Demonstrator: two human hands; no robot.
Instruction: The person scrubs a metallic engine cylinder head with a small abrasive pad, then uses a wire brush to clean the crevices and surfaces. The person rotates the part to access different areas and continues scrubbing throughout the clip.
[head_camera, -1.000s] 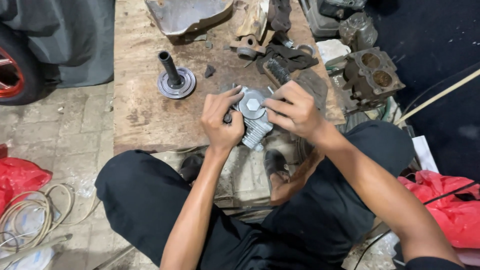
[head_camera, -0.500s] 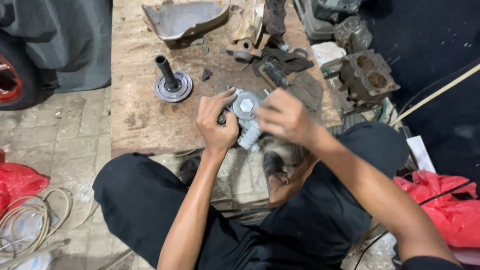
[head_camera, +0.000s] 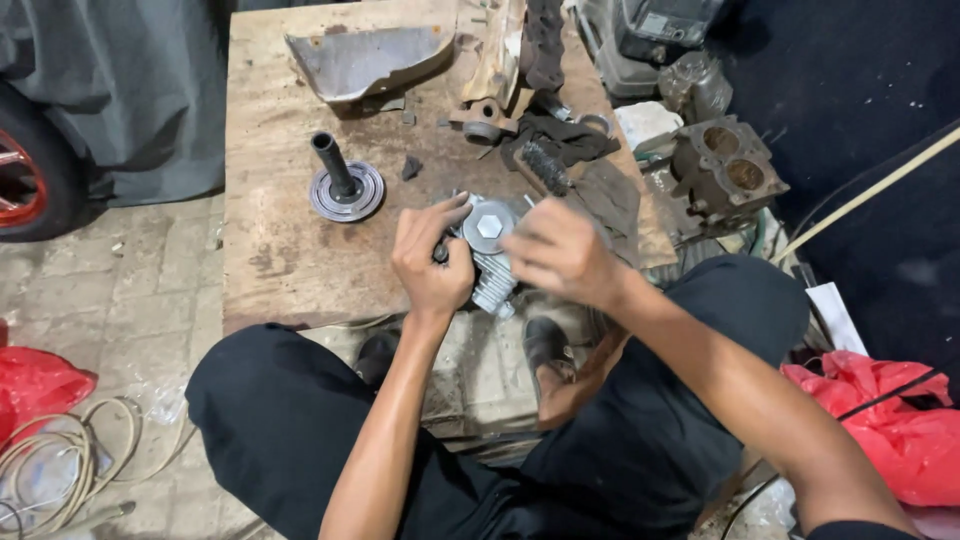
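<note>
Brick floor surrounds a low wooden tabletop (head_camera: 290, 270) crowded with greasy engine parts. At its near edge I see a finned metal part (head_camera: 490, 262) with a hex bolt on its round cap, lying between both hands. My left hand (head_camera: 432, 262) wraps its left side, curled tight; my right hand (head_camera: 562, 252) covers its right side, blurred, so I cannot tell its grip. Most fins are hidden beneath the hands.

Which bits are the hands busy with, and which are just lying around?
In hand:
- finned metal part with a big hex nut, gripped by left hand and right hand

Lying about:
- round disc with upright tube
- bent metal cover
- two-holed engine block
- red bag
- coiled cord
</note>
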